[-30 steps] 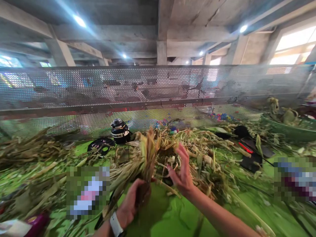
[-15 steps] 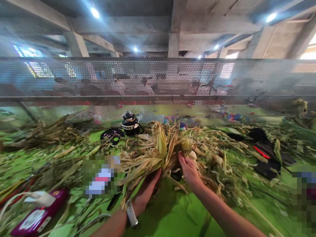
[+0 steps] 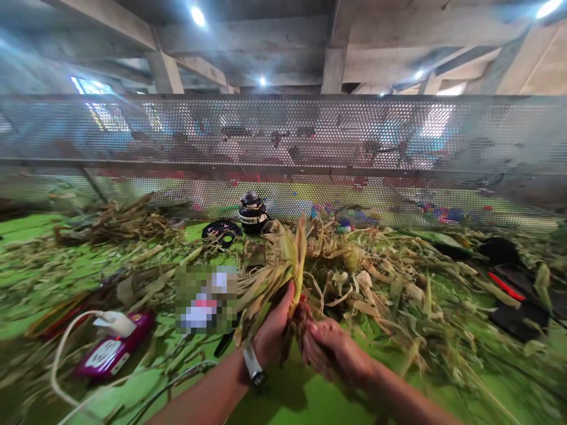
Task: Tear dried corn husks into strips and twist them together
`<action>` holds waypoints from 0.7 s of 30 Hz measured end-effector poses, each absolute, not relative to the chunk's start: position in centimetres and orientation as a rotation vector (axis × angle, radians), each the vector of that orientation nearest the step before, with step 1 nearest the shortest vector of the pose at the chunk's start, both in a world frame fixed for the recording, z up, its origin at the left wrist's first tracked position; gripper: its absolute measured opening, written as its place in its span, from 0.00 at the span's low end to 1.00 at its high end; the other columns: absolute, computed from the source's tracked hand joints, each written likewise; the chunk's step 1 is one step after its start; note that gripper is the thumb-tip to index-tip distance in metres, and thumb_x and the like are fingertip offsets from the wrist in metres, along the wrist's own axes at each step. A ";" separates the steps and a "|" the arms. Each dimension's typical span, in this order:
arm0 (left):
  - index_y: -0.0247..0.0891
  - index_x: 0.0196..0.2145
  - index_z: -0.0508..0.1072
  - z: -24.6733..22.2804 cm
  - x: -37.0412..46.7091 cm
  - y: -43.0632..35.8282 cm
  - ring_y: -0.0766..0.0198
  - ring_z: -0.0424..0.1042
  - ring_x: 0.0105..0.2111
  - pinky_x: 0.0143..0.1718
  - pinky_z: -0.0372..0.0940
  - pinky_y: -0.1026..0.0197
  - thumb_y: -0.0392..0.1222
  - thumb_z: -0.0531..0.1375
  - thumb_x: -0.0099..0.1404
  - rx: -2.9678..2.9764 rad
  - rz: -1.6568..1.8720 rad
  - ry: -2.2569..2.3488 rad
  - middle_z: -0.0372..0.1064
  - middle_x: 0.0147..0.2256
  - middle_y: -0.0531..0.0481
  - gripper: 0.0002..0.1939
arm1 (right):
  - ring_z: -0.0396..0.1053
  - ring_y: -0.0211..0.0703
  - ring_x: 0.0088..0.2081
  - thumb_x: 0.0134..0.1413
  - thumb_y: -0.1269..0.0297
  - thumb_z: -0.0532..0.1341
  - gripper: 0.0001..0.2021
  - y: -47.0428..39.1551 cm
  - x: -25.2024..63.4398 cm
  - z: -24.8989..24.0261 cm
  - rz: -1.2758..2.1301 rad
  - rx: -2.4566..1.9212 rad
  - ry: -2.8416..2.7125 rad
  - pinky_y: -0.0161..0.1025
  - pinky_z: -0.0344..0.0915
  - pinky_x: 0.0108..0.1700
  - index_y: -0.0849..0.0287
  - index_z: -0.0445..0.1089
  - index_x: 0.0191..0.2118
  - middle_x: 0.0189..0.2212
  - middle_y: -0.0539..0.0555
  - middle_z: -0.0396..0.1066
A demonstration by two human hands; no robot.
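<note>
In the middle of the head view stands an ear of corn [image 3: 290,251] in pale green and yellow husk, with dry leaves fanning to its left. My left hand [image 3: 273,330] is closed around its lower part, a white band on the wrist. My right hand [image 3: 341,345] is closed lower down on the right, gripping reddish-brown dry husk [image 3: 302,321] at the base of the ear. Some of its fingers are blurred. The kernels are hidden inside the husk.
Loose husks [image 3: 376,289] are strewn over the green tabletop [image 3: 283,401]. A purple power strip [image 3: 117,348] with a white plug lies left. Behind are a black jar [image 3: 252,212] and a perforated metal screen [image 3: 283,136]. A black and red item [image 3: 509,289] lies right.
My right hand has moved down and inward from the husks on the right to the base of the ear. The husk leaves stand more upright. The view has turned slightly left.
</note>
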State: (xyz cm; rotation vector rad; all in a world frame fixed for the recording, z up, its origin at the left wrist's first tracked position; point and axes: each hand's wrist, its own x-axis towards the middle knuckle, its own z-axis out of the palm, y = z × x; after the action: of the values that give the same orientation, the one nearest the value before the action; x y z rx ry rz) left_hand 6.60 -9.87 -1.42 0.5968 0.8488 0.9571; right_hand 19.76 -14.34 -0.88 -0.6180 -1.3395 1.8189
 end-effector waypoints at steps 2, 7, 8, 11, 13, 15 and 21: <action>0.37 0.25 0.67 -1.4 6.8 -9.9 0.74 0.56 0.13 0.16 0.59 0.69 0.63 0.58 0.56 0.442 0.893 0.840 0.57 0.16 0.59 0.23 | 0.52 0.31 0.16 0.60 0.48 0.49 0.28 -15.1 19.2 -0.8 1.759 -0.670 -1.586 0.33 0.56 0.29 0.59 0.56 0.14 0.11 0.45 0.54; 0.35 0.26 0.66 -1.1 6.7 -9.4 0.78 0.41 0.11 0.13 0.45 0.74 0.65 0.55 0.57 0.436 0.778 0.692 0.45 0.13 0.64 0.26 | 0.62 0.37 0.28 0.54 0.54 0.57 0.15 -16.3 19.3 1.4 1.415 -0.493 -2.176 0.34 0.60 0.34 0.60 0.68 0.27 0.26 0.50 0.66; 0.35 0.26 0.66 -1.1 6.6 -9.4 0.77 0.40 0.11 0.12 0.44 0.74 0.66 0.54 0.57 0.471 0.732 0.667 0.44 0.13 0.64 0.27 | 0.65 0.39 0.32 0.53 0.55 0.59 0.13 -16.0 19.7 2.0 1.425 -0.475 -2.130 0.36 0.61 0.38 0.60 0.70 0.32 0.30 0.52 0.69; 0.36 0.23 0.66 -0.9 6.3 -9.8 0.77 0.36 0.11 0.12 0.38 0.72 0.66 0.53 0.56 0.527 0.624 0.632 0.43 0.12 0.64 0.27 | 0.68 0.44 0.39 0.56 0.53 0.56 0.15 -13.7 21.8 3.2 1.229 -0.712 -1.539 0.40 0.63 0.44 0.59 0.71 0.38 0.36 0.55 0.71; 0.37 0.23 0.67 -0.8 6.3 -10.4 0.76 0.34 0.12 0.12 0.36 0.70 0.66 0.54 0.56 0.546 0.559 0.627 0.43 0.12 0.64 0.26 | 0.67 0.42 0.39 0.54 0.55 0.58 0.12 -11.7 23.1 3.4 0.949 -0.924 -1.134 0.37 0.63 0.44 0.56 0.70 0.40 0.36 0.52 0.71; 0.37 0.23 0.68 -0.8 6.4 -11.1 0.76 0.34 0.12 0.13 0.36 0.69 0.65 0.55 0.55 0.584 0.483 0.639 0.43 0.12 0.63 0.26 | 0.67 0.41 0.40 0.50 0.56 0.63 0.15 -10.1 24.0 3.4 0.924 -0.973 -1.006 0.35 0.64 0.43 0.55 0.69 0.43 0.38 0.51 0.71; 0.34 0.27 0.73 -0.7 6.6 -11.8 0.73 0.52 0.14 0.16 0.50 0.68 0.63 0.60 0.52 0.877 0.597 0.818 0.58 0.14 0.58 0.25 | 0.65 0.35 0.29 0.43 0.56 0.68 0.12 -9.4 24.2 2.7 0.944 -0.841 -0.834 0.30 0.63 0.33 0.58 0.71 0.31 0.26 0.46 0.70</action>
State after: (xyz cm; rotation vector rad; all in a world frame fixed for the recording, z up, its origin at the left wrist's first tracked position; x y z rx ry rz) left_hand 6.59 -11.83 -0.73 0.8772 0.8177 0.5971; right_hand 24.24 -9.35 2.70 -0.8409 -0.8345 0.9437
